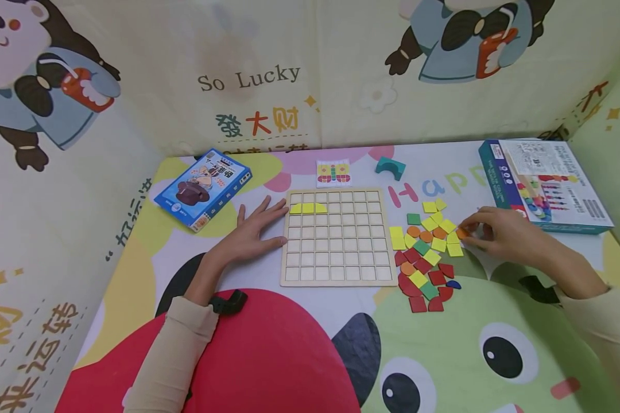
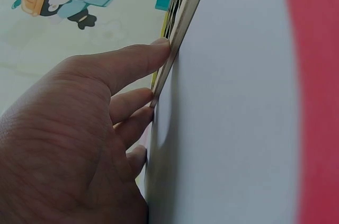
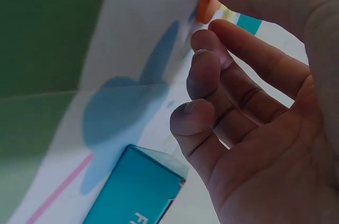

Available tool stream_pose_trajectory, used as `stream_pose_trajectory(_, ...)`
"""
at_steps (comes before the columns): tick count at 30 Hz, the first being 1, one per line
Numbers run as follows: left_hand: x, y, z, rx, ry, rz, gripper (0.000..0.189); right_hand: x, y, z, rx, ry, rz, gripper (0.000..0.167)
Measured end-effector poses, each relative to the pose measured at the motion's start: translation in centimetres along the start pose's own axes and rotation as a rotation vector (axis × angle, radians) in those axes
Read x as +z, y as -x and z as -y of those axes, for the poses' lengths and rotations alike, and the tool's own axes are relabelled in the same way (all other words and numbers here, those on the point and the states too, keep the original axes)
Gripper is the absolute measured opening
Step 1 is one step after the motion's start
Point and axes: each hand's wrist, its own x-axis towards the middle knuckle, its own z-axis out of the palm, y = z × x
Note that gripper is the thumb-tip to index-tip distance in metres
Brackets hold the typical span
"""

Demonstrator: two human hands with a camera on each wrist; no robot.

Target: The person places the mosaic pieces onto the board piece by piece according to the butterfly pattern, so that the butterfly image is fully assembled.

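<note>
A square wooden grid board (image 1: 339,285) lies on the table with yellow pieces (image 1: 308,208) in its second row from the top, at the left. My left hand (image 1: 253,229) rests beside the board, fingers spread, thumb and fingertips touching its left edge; the left wrist view shows the thumb against the rim of the board (image 2: 185,20). At the right edge of a pile of coloured pieces (image 1: 438,244), my right hand (image 1: 511,236) pinches an orange round piece (image 3: 208,6) between thumb and index finger. Its other fingers are loosely curled.
A small butterfly pattern card (image 1: 333,173) lies behind the board, with a teal arch block (image 1: 391,167) to its right. A blue box (image 1: 204,189) stands at the back left and a larger teal-sided box (image 1: 547,186) at the back right. Printed walls close off the table's back and sides.
</note>
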Motion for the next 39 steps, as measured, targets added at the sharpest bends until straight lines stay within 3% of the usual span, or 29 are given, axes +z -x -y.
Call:
stream_pose_trajectory(13,0.0,-0.1,-0.1,-0.006,0.009,0.003,0.081,0.4,-0.1,-0.1,0.027,0.005,0.023,0.035)
stream_pose_trajectory(20,-0.1,0.0,-0.1,-0.006,0.01,0.003,0.081,-0.1,-0.8,0.8,0.001,0.028,-0.018,0.03)
stream_pose_trajectory(28,-0.1,0.0,-0.2,-0.008,0.008,0.001,0.081,-0.3,-3.6,3.8,0.009,0.012,0.037,0.034)
stream_pose_trajectory(39,-0.1,0.0,-0.1,-0.007,0.005,-0.002,0.08,1.0,-8.2,9.3,-0.095,0.004,0.028,0.033)
